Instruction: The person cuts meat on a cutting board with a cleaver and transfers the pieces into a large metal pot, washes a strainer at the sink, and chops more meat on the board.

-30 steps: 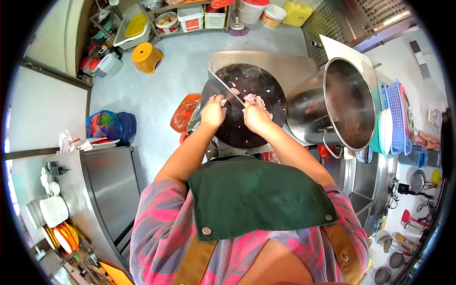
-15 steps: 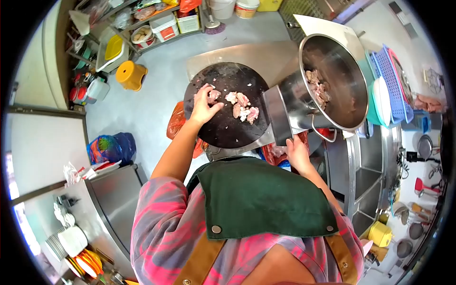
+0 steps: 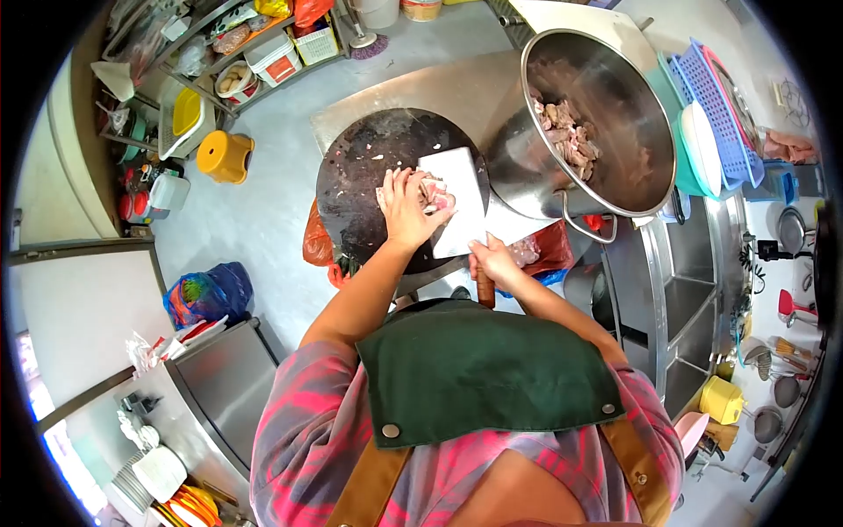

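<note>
My left hand [image 3: 406,211] cups several chunks of raw meat [image 3: 439,200] on the round dark chopping block [image 3: 351,184], its fingers curved over them and partly hiding them. My right hand [image 3: 496,262] grips the brown wooden handle of a cleaver [image 3: 461,224]. The broad blade lies nearly flat over the right side of the block, and part of the meat rests against or on it; which one, I cannot tell. Just right of the block stands a large tilted steel pot [image 3: 632,114] with more meat pieces [image 3: 566,140] inside.
Under the block is a steel surface [image 3: 395,88]. Red plastic bags [image 3: 549,246] lie below the pot, and blue and teal baskets [image 3: 711,114] stand beyond it. A yellow stool [image 3: 225,158] stands on the floor to the left, near loaded shelves [image 3: 263,53].
The cleaver has swung from beside the pot onto the block, its blade now flat. My left hand has moved right onto the meat. The view has shifted slightly.
</note>
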Motion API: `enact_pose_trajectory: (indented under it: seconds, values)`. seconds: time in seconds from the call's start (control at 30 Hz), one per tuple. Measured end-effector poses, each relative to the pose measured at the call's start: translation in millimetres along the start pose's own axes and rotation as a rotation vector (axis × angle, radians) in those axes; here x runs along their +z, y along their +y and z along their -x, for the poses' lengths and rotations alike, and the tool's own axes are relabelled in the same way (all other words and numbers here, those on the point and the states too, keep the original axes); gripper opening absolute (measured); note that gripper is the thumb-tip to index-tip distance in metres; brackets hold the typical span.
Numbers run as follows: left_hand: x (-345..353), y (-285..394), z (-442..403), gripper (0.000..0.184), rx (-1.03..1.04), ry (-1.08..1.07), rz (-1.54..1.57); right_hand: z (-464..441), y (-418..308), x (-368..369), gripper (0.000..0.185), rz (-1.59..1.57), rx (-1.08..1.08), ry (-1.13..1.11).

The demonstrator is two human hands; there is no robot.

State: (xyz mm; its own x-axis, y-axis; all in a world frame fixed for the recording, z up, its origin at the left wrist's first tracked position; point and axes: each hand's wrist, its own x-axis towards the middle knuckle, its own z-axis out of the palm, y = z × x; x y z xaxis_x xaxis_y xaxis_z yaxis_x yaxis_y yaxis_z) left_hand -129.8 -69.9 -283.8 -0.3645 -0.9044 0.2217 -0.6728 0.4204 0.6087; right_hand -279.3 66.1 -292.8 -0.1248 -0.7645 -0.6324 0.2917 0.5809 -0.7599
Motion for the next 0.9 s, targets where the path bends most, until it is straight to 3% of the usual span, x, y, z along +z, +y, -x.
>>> enact_pose_trajectory:
  seconds: [0.13,0.33,0.47,0.57,0.63,0.67,0.73,0.8,0.9]
  values:
    - [6,-19,0,0.067,0.013,0.257,0.25,-12,-10,28,0.014,0.069,0.022,-0.217]
    - [-6,-24,5,0.072,-0.112,0.385,0.296,-4,-33,52,0.011,0.112,-0.014,-0.264]
    - [-44,24,-18,0.076,0.003,0.493,0.362,18,-58,48,0.008,0.053,-0.234,-0.302]
    - [-75,88,-60,0.088,0.173,0.426,0.571,68,-114,39,0.01,-0.008,-0.419,-0.217]
    - [-101,152,-85,0.092,0.35,0.421,0.567,116,-161,31,0.009,-0.045,-0.509,-0.072]
    - [-112,189,-92,0.092,0.479,0.478,0.412,134,-180,23,0.009,-0.025,-0.561,0.002]
    - [-100,240,-107,0.096,0.52,0.46,0.479,160,-202,-2,0.01,-0.026,-0.669,0.072]
    - [-63,272,-129,0.096,0.4,0.357,0.835,181,-210,-34,0.013,-0.017,-0.691,0.174]
    - [-27,289,-146,0.092,0.249,0.273,0.679,207,-192,-79,0.014,-0.009,-0.743,0.357]
